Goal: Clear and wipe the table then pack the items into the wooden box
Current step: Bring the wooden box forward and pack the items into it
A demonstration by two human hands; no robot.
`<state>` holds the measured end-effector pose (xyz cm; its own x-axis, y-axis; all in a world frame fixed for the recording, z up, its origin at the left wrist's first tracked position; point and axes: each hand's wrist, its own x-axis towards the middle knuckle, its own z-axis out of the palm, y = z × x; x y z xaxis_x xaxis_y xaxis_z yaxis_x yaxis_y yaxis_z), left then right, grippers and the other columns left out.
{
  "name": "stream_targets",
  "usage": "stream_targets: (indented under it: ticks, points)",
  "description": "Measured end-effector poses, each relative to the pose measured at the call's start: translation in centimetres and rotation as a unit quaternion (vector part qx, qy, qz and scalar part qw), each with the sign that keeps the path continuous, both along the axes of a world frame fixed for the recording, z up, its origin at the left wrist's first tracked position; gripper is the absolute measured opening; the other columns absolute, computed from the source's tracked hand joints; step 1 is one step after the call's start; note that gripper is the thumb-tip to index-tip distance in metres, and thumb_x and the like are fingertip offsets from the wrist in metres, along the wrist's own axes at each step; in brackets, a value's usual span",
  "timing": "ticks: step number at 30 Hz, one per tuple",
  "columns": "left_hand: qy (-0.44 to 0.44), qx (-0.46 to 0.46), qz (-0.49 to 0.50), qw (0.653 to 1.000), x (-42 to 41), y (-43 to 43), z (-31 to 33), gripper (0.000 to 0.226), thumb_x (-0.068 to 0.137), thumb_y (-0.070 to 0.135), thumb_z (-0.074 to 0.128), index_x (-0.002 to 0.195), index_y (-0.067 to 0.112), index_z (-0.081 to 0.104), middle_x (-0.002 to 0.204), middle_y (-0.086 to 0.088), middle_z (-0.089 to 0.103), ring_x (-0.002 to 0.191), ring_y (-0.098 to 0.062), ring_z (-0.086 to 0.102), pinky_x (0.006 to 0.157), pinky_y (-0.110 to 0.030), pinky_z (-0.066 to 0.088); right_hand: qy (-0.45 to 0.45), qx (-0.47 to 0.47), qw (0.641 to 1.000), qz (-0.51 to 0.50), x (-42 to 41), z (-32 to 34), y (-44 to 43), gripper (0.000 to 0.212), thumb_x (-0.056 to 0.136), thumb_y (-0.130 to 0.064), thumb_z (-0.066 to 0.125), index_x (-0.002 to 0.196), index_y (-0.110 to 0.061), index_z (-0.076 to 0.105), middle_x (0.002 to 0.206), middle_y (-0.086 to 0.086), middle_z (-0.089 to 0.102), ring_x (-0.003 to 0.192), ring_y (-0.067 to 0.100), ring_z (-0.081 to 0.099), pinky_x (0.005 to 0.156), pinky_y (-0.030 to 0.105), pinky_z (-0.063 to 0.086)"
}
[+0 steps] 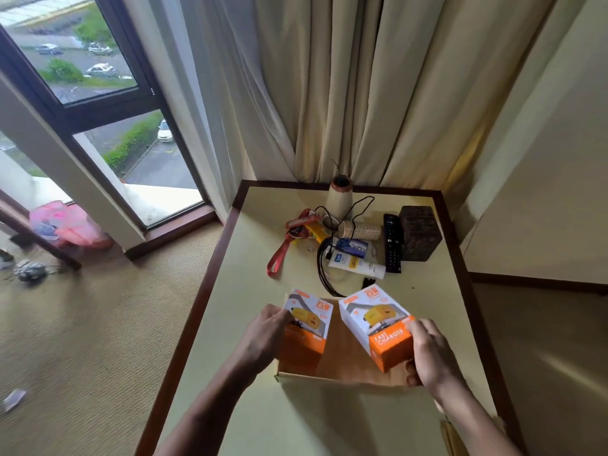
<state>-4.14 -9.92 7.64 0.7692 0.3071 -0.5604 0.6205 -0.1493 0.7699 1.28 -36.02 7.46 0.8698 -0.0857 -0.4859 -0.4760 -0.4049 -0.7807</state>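
Note:
An open wooden box (pixel 332 377) lies on the pale table (pixel 256 245) in front of me. My left hand (pixel 268 334) grips a white-and-orange charger box (pixel 311 319) at the wooden box's left side. My right hand (pixel 429 352) holds a second charger box (pixel 378 324) tilted over its right side. Further back lie a red lanyard (pixel 279 255), black cables (pixel 324 274), a white tube (pixel 357 264), a blue packet (pixel 352 247), a stack of bangles (pixel 360 229), a black remote (pixel 393 243) and a yellow item (pixel 316 232).
A cream vase (pixel 339 199) stands at the table's far edge before the curtains (pixel 329 93). A dark carved block (pixel 419 232) sits at the back right. The table has a dark wooden rim. Carpet, a window and pink bags (pixel 65 225) are on the left.

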Motion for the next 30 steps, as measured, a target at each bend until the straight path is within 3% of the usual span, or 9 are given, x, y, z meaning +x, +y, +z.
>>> stream_targets:
  ticks: [2,6,12,15,17,20,23,27,30]
  points:
    - [0.031,0.012,-0.028,0.999,-0.2,-0.7,-1.0,0.02,0.104,0.034,0.045,0.104,0.016,0.054,0.102,-0.01,0.065,0.082,-0.02,0.064,0.055,-0.027,0.045,0.009,-0.036,0.999,0.018,-0.8,-0.2,-0.4,0.039,0.081,-0.054,0.043,0.094,-0.022,0.061,0.081,0.008,0.07,0.07,0.031,0.066,0.052,0.031,0.044]
    - [0.055,0.056,-0.048,0.996,0.4,-2.4,-3.1,0.029,0.096,0.033,0.04,0.112,0.015,0.056,0.112,-0.011,0.069,0.094,-0.026,0.07,0.084,-0.042,0.061,0.052,-0.053,0.997,0.027,-1.1,-2.2,-0.1,0.027,0.097,-0.041,0.049,0.104,-0.017,0.06,0.084,0.014,0.067,0.064,0.03,0.062,0.044,0.028,0.047]
    - [0.067,0.16,-0.089,0.981,1.9,-5.6,-3.8,0.043,0.092,0.024,0.034,0.134,0.013,0.038,0.134,-0.025,0.05,0.116,-0.043,0.056,0.103,-0.048,0.048,0.117,0.035,0.992,0.001,-0.4,-5.5,2.3,0.036,0.101,-0.033,0.047,0.12,-0.002,0.05,0.101,0.025,0.065,0.06,0.034,0.066,0.051,0.037,0.057]
    - [0.088,0.179,-0.079,0.977,1.9,-6.7,-4.7,0.052,0.101,0.032,0.037,0.149,0.016,0.026,0.144,-0.025,0.041,0.125,-0.044,0.054,0.109,-0.05,0.044,0.119,-0.011,0.992,0.026,-0.3,-5.6,3.4,0.035,0.103,-0.03,0.04,0.124,-0.002,0.044,0.1,0.021,0.061,0.064,0.032,0.068,0.049,0.033,0.057]
    - [0.09,0.201,-0.092,0.971,1.7,-6.8,-5.4,0.061,0.102,0.032,0.037,0.156,0.014,0.016,0.148,-0.025,0.04,0.128,-0.043,0.053,0.109,-0.049,0.044,0.118,-0.076,0.988,0.071,-0.2,-5.4,3.6,0.037,0.103,-0.029,0.036,0.12,0.001,0.049,0.087,0.019,0.065,0.061,0.029,0.067,0.044,0.027,0.051]
    - [0.099,0.275,-0.179,0.94,1.5,-6.4,-6.0,0.075,0.102,0.023,0.046,0.161,0.01,0.002,0.148,-0.024,0.044,0.131,-0.039,0.051,0.106,-0.046,0.045,0.126,-0.135,0.974,0.127,0.5,-4.9,3.5,0.039,0.098,-0.026,0.034,0.106,0.002,0.059,0.07,0.018,0.067,0.057,0.03,0.063,0.042,0.023,0.042]
    - [0.092,0.362,-0.276,0.886,1.6,-6.5,-5.9,0.061,0.102,0.017,0.051,0.157,0.011,0.026,0.149,-0.023,0.041,0.133,-0.038,0.049,0.105,-0.044,0.048,0.146,-0.159,0.964,0.158,1.2,-4.5,3.4,0.039,0.095,-0.027,0.035,0.104,0.001,0.061,0.069,0.019,0.065,0.057,0.031,0.061,0.04,0.021,0.038]
    - [0.027,0.398,-0.375,0.837,3.0,-6.0,-6.7,0.055,0.101,0.031,0.045,0.155,0.024,0.035,0.16,-0.021,0.029,0.148,-0.044,0.026,0.119,-0.055,0.028,0.146,-0.203,0.944,0.216,1.1,-3.9,3.2,0.019,0.093,-0.019,0.046,0.085,-0.003,0.056,0.058,0.015,0.058,0.046,0.025,0.053,0.039,0.016,0.033]
    - [0.048,0.379,-0.427,0.82,3.9,-5.0,-6.9,0.057,0.103,0.043,0.038,0.158,0.03,0.033,0.163,-0.013,0.033,0.149,-0.038,0.03,0.121,-0.055,0.025,0.125,-0.229,0.94,0.221,0.8,-4.3,3.4,0.018,0.089,-0.021,0.056,0.074,-0.01,0.056,0.061,0.006,0.06,0.047,0.021,0.053,0.043,0.019,0.036]
